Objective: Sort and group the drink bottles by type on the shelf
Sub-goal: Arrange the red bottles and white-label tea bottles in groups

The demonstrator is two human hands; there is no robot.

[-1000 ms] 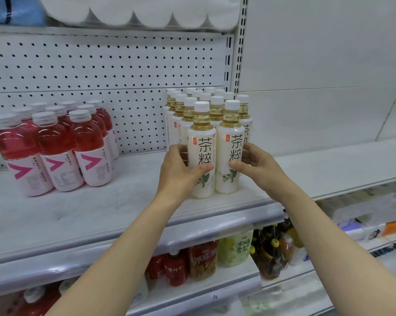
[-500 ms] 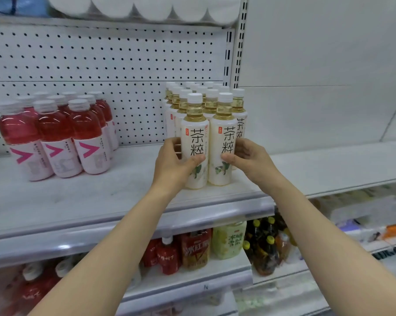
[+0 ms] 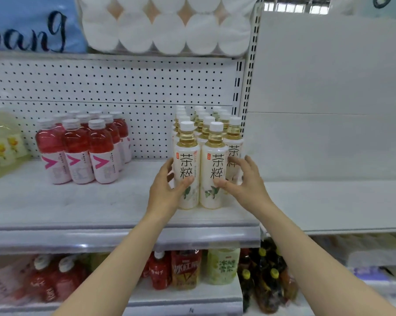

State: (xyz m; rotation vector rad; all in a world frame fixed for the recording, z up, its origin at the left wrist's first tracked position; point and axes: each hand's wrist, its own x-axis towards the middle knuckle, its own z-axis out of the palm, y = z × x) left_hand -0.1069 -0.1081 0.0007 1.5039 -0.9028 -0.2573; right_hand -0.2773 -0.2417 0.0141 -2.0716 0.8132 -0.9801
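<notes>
- Since 0.5 s ago: right hand (image 3: 246, 182) has loosened – its fingers were wrapped round the right front tea bottle (image 3: 214, 169), now they're spread w/ a visible gap at the bottle's right side. Left hand (image 3: 167, 190) sits much as before. Front pair of bottles hasn't shifted on the shelf.
- Left fingers: thumb (image 3: 186, 182) pressed across the label of the left front tea bottle (image 3: 187, 169), other fingers curled round its left side/back, mostly hidden. Grips it.
- Right fingers: splayed & straight-ish, thumb tip at the lower label of the right front bottle, the rest fanned in front of the bottle behind it. Whether the tips touch anything, can't tell.
- The 2 front bottles: upright, touching side by side, white labels w/ black characters, pale gold liquid at the neck, white caps. They stand near the front edge of the shelf (image 3: 78, 208).
- Behind them: block of matching tea bottles (image 3: 203, 119) in rows back to the pegboard (image 3: 124, 87), tight against the right upright.
- Left on the same shelf, well apart: group of red drink bottles (image 3: 78, 151), pink-arrow labels, grey-white caps.
- Far left edge: pale yellow pack (image 3: 1, 142), blurred.
- Shelf above: wrapped toilet rolls (image 3: 165, 23), blue pack beside them.
- Shelf below: mixed bottles (image 3: 185, 267) – red, yellow-green, dark w/ yellow caps.
</notes>
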